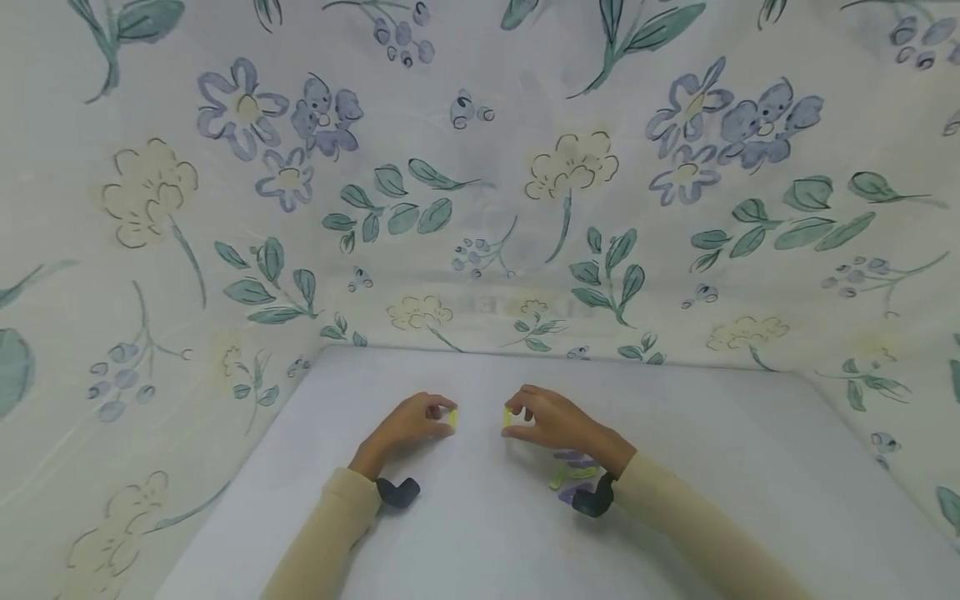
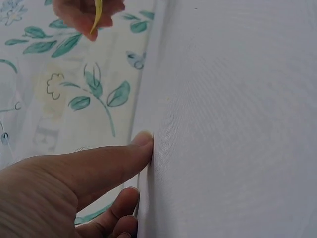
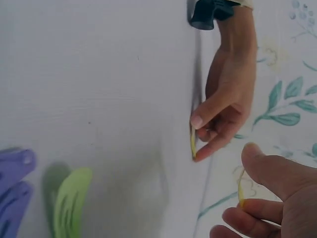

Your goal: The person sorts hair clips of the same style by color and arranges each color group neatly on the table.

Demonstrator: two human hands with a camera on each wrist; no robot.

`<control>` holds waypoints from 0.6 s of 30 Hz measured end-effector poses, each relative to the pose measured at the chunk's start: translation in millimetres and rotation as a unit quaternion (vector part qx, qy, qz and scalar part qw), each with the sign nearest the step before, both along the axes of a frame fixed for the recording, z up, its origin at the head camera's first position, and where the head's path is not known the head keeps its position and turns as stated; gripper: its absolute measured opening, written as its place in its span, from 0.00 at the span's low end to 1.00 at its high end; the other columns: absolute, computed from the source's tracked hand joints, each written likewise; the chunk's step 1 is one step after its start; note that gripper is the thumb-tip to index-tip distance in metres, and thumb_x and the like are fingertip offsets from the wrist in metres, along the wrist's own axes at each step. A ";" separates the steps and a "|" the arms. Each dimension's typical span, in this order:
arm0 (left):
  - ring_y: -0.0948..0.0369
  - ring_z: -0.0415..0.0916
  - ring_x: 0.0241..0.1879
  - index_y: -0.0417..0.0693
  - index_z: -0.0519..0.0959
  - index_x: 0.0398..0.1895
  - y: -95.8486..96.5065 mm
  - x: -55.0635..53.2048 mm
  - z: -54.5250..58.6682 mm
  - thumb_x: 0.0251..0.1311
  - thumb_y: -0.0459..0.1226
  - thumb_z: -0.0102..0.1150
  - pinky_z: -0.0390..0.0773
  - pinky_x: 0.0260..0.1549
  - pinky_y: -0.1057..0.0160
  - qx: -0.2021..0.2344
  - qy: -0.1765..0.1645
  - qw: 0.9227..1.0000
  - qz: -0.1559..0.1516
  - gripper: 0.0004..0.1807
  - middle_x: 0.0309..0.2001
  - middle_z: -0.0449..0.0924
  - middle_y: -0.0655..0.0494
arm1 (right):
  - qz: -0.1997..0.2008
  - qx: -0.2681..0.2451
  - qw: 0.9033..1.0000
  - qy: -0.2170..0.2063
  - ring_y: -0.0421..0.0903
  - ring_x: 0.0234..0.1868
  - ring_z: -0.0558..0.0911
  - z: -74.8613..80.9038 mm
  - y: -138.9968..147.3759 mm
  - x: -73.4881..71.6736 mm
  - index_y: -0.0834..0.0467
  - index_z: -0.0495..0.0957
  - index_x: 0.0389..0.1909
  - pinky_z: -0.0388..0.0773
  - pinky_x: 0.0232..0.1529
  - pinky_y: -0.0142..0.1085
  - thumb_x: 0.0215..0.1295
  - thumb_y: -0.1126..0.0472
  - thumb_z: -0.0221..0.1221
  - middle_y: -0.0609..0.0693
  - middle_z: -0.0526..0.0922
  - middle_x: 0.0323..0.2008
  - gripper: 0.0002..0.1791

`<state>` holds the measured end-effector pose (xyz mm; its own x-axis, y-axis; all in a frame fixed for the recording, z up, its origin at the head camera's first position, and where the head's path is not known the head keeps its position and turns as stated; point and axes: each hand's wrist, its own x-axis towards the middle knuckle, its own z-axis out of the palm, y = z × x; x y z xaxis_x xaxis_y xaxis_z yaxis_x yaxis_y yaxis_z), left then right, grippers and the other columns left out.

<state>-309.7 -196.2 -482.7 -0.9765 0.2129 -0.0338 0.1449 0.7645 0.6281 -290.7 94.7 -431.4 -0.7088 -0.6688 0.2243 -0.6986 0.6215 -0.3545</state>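
My left hand [image 1: 416, 418] pinches a small yellow-green snap hair clip [image 1: 453, 418] by its ends, between thumb and fingertips. Opposite it, across a short gap, my right hand [image 1: 551, 419] holds a second yellow-green hair clip [image 1: 507, 417] the same way. Both clips are seen edge-on in the right wrist view, as thin strips: one in the left hand [image 3: 225, 106], the other [image 3: 241, 191] in the right hand [image 3: 287, 186]. In the left wrist view the left thumb hides its clip, while the right hand's clip [image 2: 98, 15] shows at the top.
Beside the right wrist, a small group of purple hair clips [image 1: 576, 457] and yellow-green hair clips [image 1: 557, 477] lies on the white table [image 1: 465, 533], partly covered by the wrist camera [image 1: 594, 497]. Flower-patterned cloth [image 1: 480, 233] rises behind the table and at both sides.
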 end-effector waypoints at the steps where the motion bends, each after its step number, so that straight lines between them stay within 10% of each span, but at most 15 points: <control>1: 0.59 0.73 0.41 0.55 0.84 0.53 -0.7 -0.1 -0.1 0.52 0.41 0.74 0.75 0.43 0.57 -0.001 0.004 1.000 -0.004 0.22 0.40 0.79 0.57 | -0.004 0.000 1.000 -0.007 0.43 0.41 0.83 -0.8 -4.5 -2.4 0.57 0.81 0.51 0.81 0.41 0.33 0.63 0.47 0.67 0.48 0.83 0.42 0.22; 18: 0.61 0.74 0.40 0.55 0.84 0.54 -5.5 -4.0 -5.3 0.52 0.42 0.73 0.75 0.43 0.59 0.019 0.005 1.000 -0.016 0.23 0.40 0.80 0.58 | -0.016 0.022 0.997 -0.068 0.42 0.42 0.82 -19.0 -65.2 -31.2 0.57 0.82 0.52 0.80 0.44 0.34 0.63 0.46 0.66 0.48 0.84 0.44 0.23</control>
